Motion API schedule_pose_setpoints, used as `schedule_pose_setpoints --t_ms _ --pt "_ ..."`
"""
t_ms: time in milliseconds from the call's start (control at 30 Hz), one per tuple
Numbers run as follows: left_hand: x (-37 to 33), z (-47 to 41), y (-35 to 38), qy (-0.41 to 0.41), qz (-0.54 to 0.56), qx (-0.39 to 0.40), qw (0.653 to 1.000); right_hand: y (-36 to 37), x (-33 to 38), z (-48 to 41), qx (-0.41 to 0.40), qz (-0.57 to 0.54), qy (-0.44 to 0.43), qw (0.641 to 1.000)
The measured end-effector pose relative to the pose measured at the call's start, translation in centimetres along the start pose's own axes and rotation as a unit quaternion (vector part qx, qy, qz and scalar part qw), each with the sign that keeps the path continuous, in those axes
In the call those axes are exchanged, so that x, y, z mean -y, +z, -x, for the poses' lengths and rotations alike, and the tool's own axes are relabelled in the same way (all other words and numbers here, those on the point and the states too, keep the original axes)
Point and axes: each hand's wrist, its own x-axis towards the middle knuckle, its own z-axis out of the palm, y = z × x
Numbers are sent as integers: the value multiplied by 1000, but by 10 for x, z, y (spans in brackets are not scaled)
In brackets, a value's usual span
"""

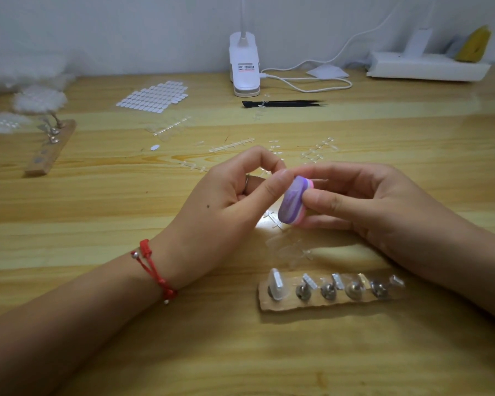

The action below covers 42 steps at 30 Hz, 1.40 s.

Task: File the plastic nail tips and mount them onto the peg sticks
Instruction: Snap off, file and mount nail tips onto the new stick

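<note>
Right hand grips purple-pink buffing block between thumb and fingers, above desk. Left hand, red cord bracelet at wrist, curled, thumb and forefinger pinched at block's upper edge; whether they hold anything, cannot tell. Nearer camera: wooden peg holder with five peg sticks, clear nail tip mounted on leftmost. Clear sprues scattered beyond hands; black tweezers further back.
</note>
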Motion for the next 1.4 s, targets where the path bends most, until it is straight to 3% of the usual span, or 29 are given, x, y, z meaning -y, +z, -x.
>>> schedule_pose_setpoints --t_ms 300,433,567,667,800,933,1067,1400 --pt "2 -1 -2 -9 7 4 1000 0 1 0 -38 -43 -1 998" --pt "1 -1 -1 -6 -1 -4 1000 3 1 1 -13 0 6 1000" --pt "2 -1 -2 -13 -1 3 1000 2 0 0 -54 -33 -4 998" --pt "2 -1 -2 -19 4 -12 1000 4 1 1 -20 -1 3 1000" --pt "2 -1 -2 -18 -2 -1 1000 3 1 0 -58 -34 -4 998" --pt "2 -2 -1 -20 5 -15 1000 5 1 0 -29 -19 8 999" --pt "2 -2 -2 -28 6 -8 1000 2 3 -1 -53 -50 11 997" --pt "3 -3 -4 -40 1 -14 999 5 3 1 -40 -7 9 999"
